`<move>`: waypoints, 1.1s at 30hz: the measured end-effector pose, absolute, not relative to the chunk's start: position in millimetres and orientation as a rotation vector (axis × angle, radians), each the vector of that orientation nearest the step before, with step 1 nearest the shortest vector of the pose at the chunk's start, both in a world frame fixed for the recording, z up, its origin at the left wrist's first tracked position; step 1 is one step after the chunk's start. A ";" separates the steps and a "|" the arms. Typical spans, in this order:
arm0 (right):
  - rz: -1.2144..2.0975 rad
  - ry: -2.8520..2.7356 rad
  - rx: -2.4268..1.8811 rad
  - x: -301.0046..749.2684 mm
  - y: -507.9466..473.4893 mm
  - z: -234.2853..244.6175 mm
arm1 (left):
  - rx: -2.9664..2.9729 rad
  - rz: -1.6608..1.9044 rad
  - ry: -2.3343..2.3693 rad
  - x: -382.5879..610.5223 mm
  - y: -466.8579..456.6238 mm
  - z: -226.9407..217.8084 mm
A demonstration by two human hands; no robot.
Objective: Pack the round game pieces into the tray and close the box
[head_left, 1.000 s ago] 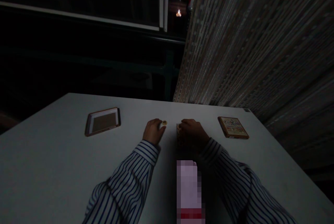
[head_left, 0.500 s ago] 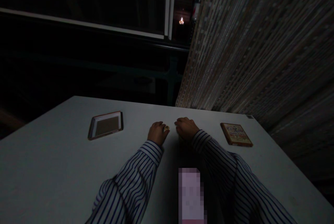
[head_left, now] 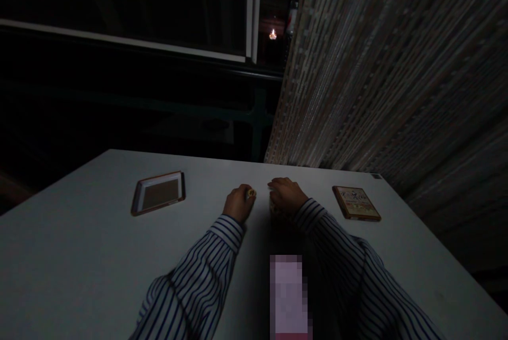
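Note:
Over the middle of the white table, my left hand (head_left: 238,203) is closed, with a small round yellowish piece (head_left: 251,192) bearing a dark mark pinched at its thumb and fingertips. A short gap separates it from my right hand (head_left: 289,195), which is palm down with curled fingers. Something pale (head_left: 272,205) shows below the right fingers, too dim and covered to name. Both forearms wear blue-and-white striped sleeves.
A shallow, brown-rimmed open box part (head_left: 161,193) lies on the table (head_left: 79,234) to the left. On the right is a flat box (head_left: 356,203) with a printed top. A string curtain (head_left: 337,75) hangs behind the table's right side. A pixelated patch covers the near middle.
The piece in my left hand has turned to show more of its marked face. My right hand has shifted slightly right, and pale material now shows under it. The view has moved slightly.

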State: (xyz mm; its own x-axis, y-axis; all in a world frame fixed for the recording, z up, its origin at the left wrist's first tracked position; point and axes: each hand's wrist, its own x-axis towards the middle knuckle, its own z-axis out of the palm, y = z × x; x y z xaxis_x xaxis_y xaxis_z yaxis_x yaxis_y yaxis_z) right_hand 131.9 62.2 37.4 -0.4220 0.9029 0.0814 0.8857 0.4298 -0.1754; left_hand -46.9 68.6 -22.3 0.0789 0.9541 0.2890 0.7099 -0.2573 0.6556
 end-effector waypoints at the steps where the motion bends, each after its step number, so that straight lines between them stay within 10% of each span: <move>1: 0.157 -2.494 -1.584 133.8 61.3 38.0 | 1.944 1.031 1.610 -46.0 68.5 -22.4; 33: 0.207 -2.036 -1.280 198.7 36.1 57.2 | 0.972 1.046 0.924 28.6 46.2 41.9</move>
State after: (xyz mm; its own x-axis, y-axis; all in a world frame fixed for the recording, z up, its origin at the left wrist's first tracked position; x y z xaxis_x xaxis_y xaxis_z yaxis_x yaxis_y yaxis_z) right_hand 198.7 36.1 57.2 -0.2557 0.8382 0.4817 0.7241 0.4962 -0.4790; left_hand 28.6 46.2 41.9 0.2394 0.9605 -0.1420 -0.2586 0.2040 0.9442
